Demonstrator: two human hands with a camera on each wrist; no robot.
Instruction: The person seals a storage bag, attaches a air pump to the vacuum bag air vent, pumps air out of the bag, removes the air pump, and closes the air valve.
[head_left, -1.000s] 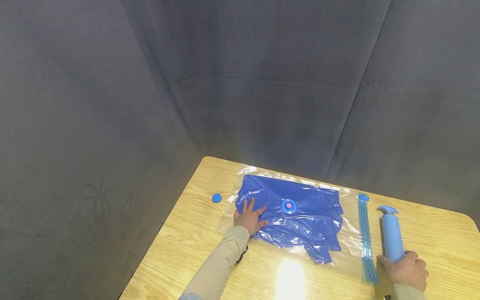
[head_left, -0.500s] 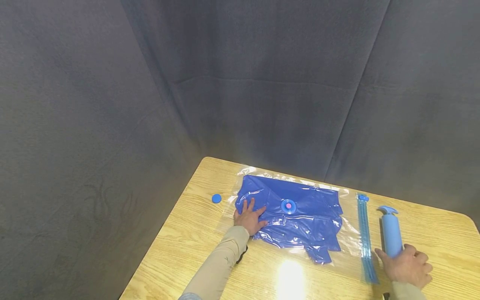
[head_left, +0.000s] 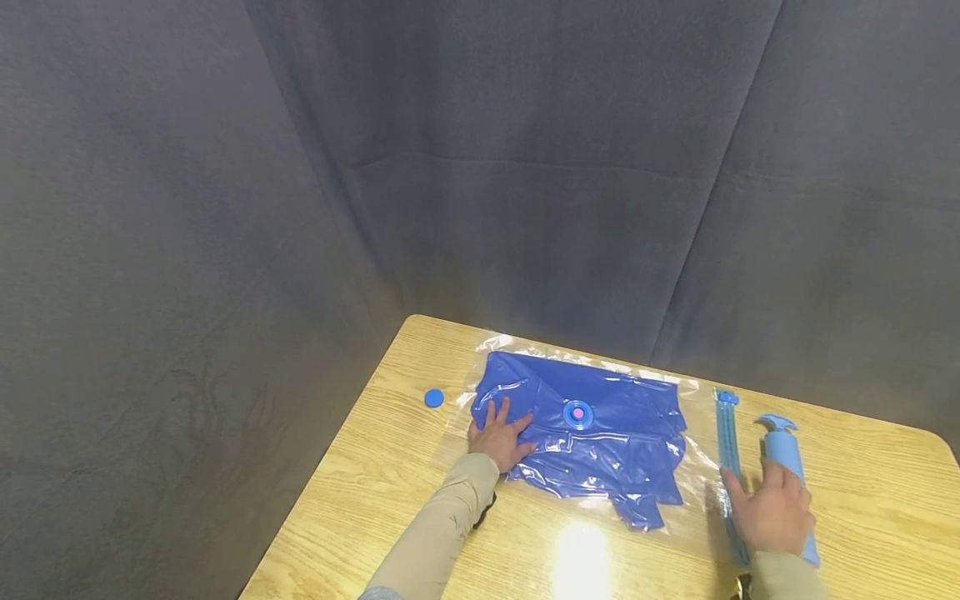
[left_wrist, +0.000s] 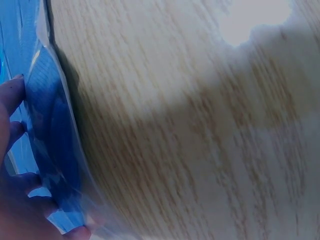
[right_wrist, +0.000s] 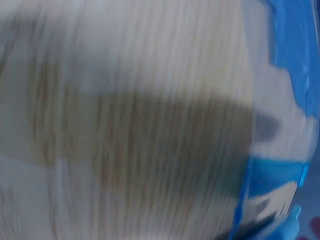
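A clear vacuum storage bag (head_left: 701,425) with folded blue cloth (head_left: 637,454) inside lies flat on the table. Its round valve (head_left: 577,414), with a pink centre, faces up uncapped. My left hand (head_left: 498,437) rests on the bag's left part, fingers spread; in the left wrist view its fingertips lie on the blue contents (left_wrist: 50,115). To the right, my right hand (head_left: 776,508) is over the bag's blue zip strip (head_left: 727,433) and a light-blue hand pump (head_left: 783,450), partly hiding both. Its fingers look loosely extended and grip nothing visible. The right wrist view is blurred.
A small blue round cap (head_left: 433,397) lies on the wooden table (head_left: 360,467), left of the bag. Dark grey curtains (head_left: 525,208) hang behind and to the left of the table.
My right hand has come away from the pump's lower end and moved left and away from me, over the pump and zip strip. My left hand has stayed in place.
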